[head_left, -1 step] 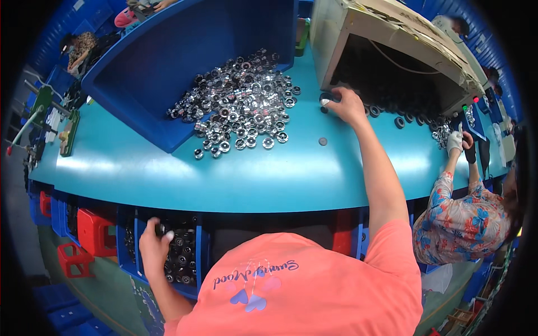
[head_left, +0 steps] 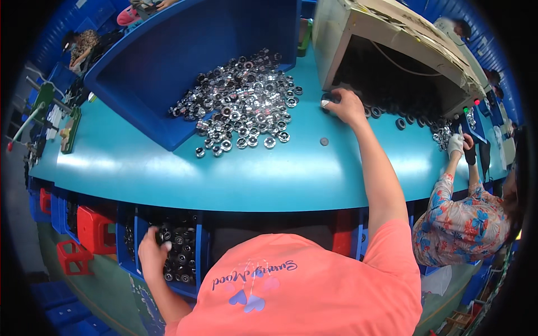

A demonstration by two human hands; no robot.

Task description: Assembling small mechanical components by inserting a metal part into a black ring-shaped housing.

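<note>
At the box's near left corner, my right hand [head_left: 348, 107] pinches a black rubber ring [head_left: 329, 98] against the teal table [head_left: 235, 182]. A small grey disc [head_left: 324, 141] lies on the tabletop, nearer to me. My left hand [head_left: 152, 250] is below the table edge, over a blue bin [head_left: 199, 246] of black and silver wheel-like parts [head_left: 182, 255]. Its fingers and thumb close round a dark round part [head_left: 159, 236], partly hidden by the hand. Left of centre spreads a heap of small round silver parts with dark centres [head_left: 246, 112].
A big blue tub [head_left: 134, 84] lies tipped behind the heap. The pale open-fronted box [head_left: 330, 53] holds many black rings [head_left: 400, 124]. At right a co-worker in a floral shirt [head_left: 465, 224] handles parts. Red stools [head_left: 95, 231] and a green hand press [head_left: 70, 131] are at left.
My left hand has dropped slightly, lower over the bin. My right hand stays almost in place at the black ring.
</note>
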